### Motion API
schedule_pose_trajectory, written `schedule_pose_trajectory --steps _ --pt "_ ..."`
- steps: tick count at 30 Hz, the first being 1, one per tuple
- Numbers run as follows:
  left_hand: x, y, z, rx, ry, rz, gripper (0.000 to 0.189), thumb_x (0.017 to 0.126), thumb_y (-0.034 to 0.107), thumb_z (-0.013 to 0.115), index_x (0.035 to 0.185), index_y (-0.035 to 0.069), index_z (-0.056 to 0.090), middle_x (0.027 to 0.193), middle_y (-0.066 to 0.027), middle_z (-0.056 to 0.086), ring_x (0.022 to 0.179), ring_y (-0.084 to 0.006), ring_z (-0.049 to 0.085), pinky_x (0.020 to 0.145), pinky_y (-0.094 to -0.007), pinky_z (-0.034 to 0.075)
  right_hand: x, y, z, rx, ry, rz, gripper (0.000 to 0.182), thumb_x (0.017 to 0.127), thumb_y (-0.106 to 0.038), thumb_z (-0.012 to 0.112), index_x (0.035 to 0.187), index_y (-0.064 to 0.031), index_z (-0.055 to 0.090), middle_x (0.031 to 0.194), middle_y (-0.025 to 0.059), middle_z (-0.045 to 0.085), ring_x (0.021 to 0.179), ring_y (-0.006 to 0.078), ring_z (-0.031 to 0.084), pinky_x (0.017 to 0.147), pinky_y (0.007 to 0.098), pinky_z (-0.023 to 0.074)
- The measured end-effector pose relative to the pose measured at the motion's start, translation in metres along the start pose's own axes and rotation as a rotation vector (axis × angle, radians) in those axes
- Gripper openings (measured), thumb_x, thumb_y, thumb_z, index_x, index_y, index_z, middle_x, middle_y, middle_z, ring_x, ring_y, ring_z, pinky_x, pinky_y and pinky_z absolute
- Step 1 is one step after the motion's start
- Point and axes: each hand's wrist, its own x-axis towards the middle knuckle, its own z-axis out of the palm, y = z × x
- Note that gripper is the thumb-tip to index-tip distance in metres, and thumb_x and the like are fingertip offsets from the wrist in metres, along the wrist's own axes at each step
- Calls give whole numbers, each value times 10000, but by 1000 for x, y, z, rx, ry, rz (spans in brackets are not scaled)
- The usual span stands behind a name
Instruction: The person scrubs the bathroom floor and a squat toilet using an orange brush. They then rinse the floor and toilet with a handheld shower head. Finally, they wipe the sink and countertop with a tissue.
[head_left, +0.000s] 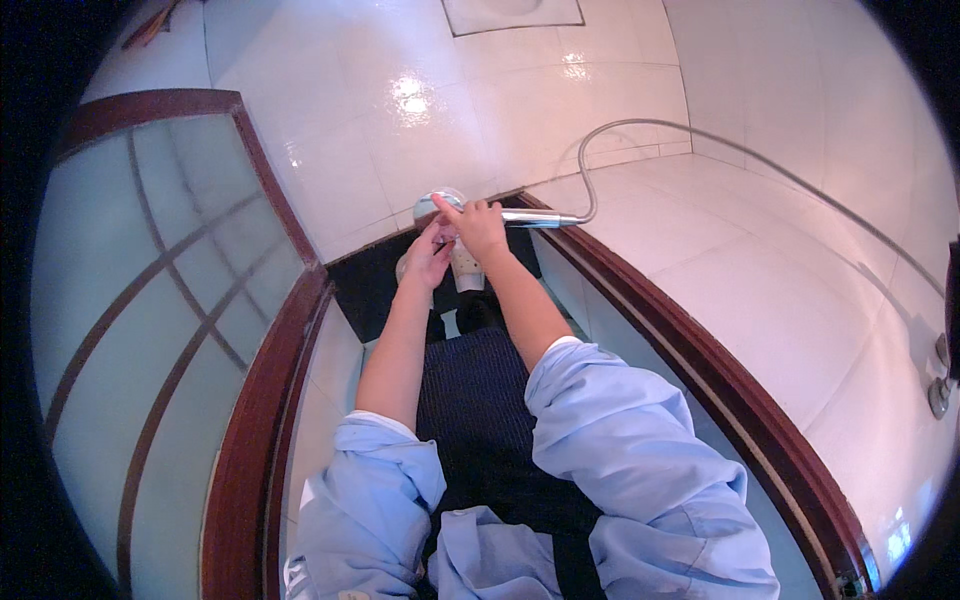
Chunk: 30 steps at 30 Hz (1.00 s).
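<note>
A chrome handheld shower head (431, 204) hangs over the dark threshold, its round head at the left and its handle (532, 217) pointing right. My right hand (480, 225) is closed around the neck of the shower head, with a finger lying along the head. Just below the head is my left hand (429, 259), its fingers curled up close to the underside; whether it touches or grips anything there is hard to tell. A flexible metal hose (637, 121) runs from the handle in a loop toward the right wall. Beneath the hands, light perforated shoes (466, 266) are partly visible.
At the left stands a door with frosted panes (202, 247) and a reddish-brown frame (262, 390). A matching door frame (697, 360) runs down the right. A squat-toilet pan (514, 11) is set in the wet tiled floor ahead. Wall taps (939, 396) are at the far right.
</note>
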Motion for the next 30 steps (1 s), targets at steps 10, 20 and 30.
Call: schedule_pose_trajectory --steps 10,20,30 --pt "2 -21 68 44 -170 -124 219 740 297 469 863 119 497 810 15 479 759 -127 454 657 -256 321 -19 62 -9 -97 -95 159 601 734 -154 430 1196 -373 114 819 65 517 738 208 504 602 375 372" --pt "1 -27 95 28 -133 -161 254 733 318 472 888 117 475 837 -1 474 808 -139 449 737 -290 291 -25 91 -8 -93 -47 196 560 737 -206 426 1181 -398 145 759 47 529 682 199 510 576 368 366" --pt "23 -11 74 0 -484 -167 377 738 381 439 1044 160 427 1064 1 408 991 -144 306 913 -381 69 -10 78 -6 -232 -96 301 570 731 -213 441 1180 -402 144 794 56 530 709 194 518 581 378 362"
